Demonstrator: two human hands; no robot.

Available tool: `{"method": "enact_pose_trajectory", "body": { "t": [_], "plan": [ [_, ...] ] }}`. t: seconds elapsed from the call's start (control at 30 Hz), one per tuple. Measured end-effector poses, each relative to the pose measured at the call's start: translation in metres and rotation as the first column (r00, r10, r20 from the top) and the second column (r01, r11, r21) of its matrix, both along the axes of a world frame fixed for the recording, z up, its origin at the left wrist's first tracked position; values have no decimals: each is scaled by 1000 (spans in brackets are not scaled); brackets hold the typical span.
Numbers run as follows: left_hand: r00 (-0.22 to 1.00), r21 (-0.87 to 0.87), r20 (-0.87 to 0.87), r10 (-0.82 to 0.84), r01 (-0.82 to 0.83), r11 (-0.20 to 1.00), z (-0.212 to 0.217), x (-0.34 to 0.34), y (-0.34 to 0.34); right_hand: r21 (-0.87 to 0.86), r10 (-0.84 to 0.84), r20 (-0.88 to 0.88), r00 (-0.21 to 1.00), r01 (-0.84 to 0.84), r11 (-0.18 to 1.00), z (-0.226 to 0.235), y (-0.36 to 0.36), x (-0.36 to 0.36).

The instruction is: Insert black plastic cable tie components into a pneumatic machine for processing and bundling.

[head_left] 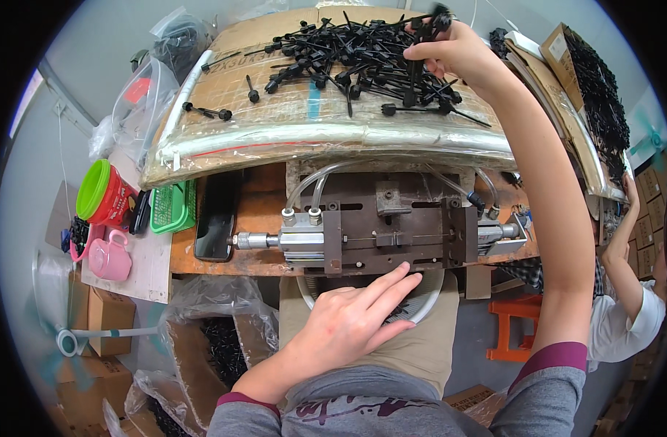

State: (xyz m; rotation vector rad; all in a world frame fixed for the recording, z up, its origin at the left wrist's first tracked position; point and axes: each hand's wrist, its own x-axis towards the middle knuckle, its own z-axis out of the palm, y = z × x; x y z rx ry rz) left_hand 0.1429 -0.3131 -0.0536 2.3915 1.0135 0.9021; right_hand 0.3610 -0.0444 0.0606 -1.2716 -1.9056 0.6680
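Right hand clutching knobbed black rods, metal fixture

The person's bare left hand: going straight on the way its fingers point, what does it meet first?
Most likely the dark brown metal fixture plate, toward its right end, lies first ahead of the left hand. Depth is unclear; the fingertips might skim over its front edge instead.

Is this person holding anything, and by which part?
The right hand grips black pieces, apparently partway along their stems, though the exact spot is unclear. The left hand appears empty.
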Motion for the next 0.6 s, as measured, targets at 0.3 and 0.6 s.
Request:
{"method": "enact_pose_trajectory", "body": {
  "t": [0.3, 0.6],
  "plan": [
    [992, 71, 125, -6, -3, 997, 9, -2, 5, -48, 75, -451, 889, -108, 993, -7, -3, 12],
    [894, 228, 370, 254, -352, 908, 24, -2, 45, -53, 105, -597, 795, -169, 984, -18, -65, -5]
  ]
}}
